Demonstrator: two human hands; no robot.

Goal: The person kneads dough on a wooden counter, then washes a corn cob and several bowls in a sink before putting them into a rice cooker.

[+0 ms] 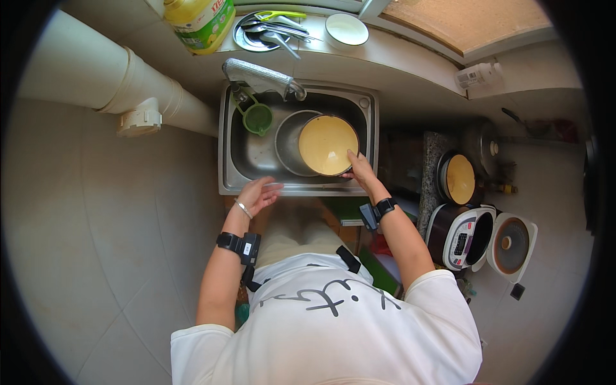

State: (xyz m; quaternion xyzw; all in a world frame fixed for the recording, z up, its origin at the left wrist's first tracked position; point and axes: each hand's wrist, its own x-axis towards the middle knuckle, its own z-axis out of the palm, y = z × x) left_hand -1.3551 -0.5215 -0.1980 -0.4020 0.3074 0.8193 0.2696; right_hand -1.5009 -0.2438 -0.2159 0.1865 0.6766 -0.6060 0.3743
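Note:
My right hand [361, 169] grips the rim of a yellow enamel bowl [329, 144], thumb inside, fingers beneath. The bowl is over the right part of a stainless steel sink [255, 156], overlapping a round metal pot or basin [290, 156] in it. My left hand [262, 194] is at the sink's front edge, palm partly up, fingers apart, holding nothing. A green strainer [258, 118] hangs at the sink's back left, below a faucet [297, 90] wrapped in silvery material [257, 74].
Behind the sink, a ledge holds a plate of utensils [276, 31], a white bowl [346, 30] and a yellow jug [202, 24]. A large pipe [96, 67] runs at left. To the right stand another yellow bowl [460, 179] and an open rice cooker [462, 238].

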